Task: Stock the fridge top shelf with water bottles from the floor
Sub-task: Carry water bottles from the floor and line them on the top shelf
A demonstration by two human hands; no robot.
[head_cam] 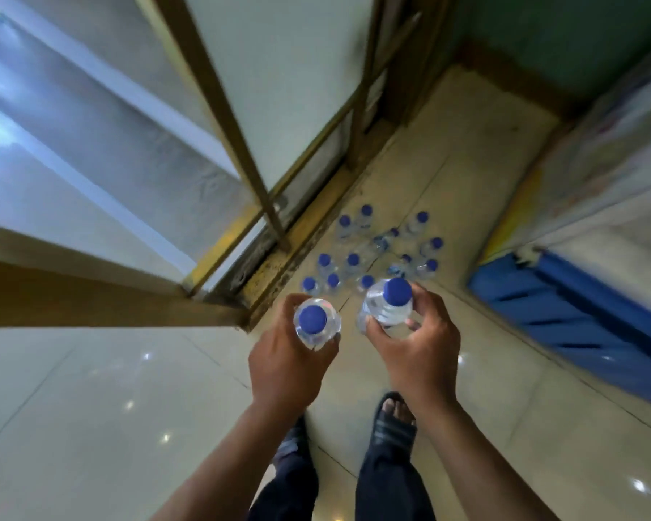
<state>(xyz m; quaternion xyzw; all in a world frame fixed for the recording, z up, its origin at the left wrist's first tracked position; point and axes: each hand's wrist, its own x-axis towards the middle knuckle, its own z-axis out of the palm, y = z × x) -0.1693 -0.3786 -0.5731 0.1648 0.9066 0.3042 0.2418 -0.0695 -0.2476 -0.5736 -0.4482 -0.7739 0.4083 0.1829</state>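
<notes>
My left hand (pixel 288 364) grips a clear water bottle with a blue cap (pixel 314 322), held upright above the floor. My right hand (pixel 420 345) grips a second blue-capped bottle (pixel 389 304), also upright. Just beyond both hands, several more blue-capped bottles (pixel 369 250) stand in a loose cluster on the beige tiled floor (pixel 466 174). The picture is blurred by motion. No fridge shelf shows clearly.
A glass door with a brown frame (pixel 218 107) stands to the left of the bottles, its base rail along the floor. A blue-and-white cabinet (pixel 587 306) lines the right side. My feet in dark sandals (pixel 391 419) stand on the glossy tiles below my hands.
</notes>
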